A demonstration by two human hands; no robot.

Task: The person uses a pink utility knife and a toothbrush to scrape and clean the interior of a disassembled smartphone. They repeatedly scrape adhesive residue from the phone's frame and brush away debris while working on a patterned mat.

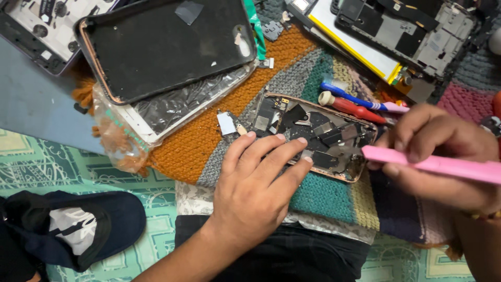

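Opened phone steadied and probed on knitted mat.

Left hand (250, 193) spread flat, fingertips pressed on opened phone frame (318, 137) at centre; right hand (443, 156) at three o'clock pinched a pink pry tool (433, 164). Farther, at one o'clock, lay red screwdriver (355, 108); at eleven, black back cover (167, 47).

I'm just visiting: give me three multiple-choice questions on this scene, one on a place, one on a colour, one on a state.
1. Where does the left hand rest?
A. on the opened phone
B. on the dark cap
C. on the black back cover

2. What colour is the tool in the right hand?
A. green
B. pink
C. white

3. The phone under the left hand is:
A. sealed shut
B. wrapped in plastic
C. open, inner parts showing

Answers: 1 A, its fingertips lie on the frame's near edge. 2 B, the flat tool is plainly pink. 3 C, dark inner parts show inside the frame.
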